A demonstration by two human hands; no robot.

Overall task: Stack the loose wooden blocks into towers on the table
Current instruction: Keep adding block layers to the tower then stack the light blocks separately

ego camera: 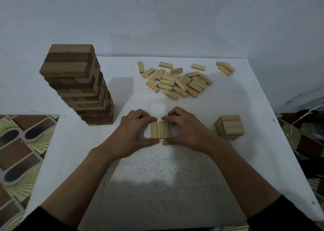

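Three pale wooden blocks point(160, 129) lie side by side in a flat row on the white table point(175, 169), near its middle. My left hand point(130, 134) grips the row from the left, thumb at the near edge and fingers curled at the far edge. My right hand point(185, 129) grips it from the right the same way. A pile of loose pale blocks point(177, 81) lies at the back of the table. A short pale tower point(229, 127) stands to the right of my hands.
A tall tower of darker, larger blocks point(78, 85) stands at the left, close to my left hand. A few stray pale blocks point(225, 68) lie at the back right. Patterned floor point(22, 143) shows past the table's left edge, clutter past the right.
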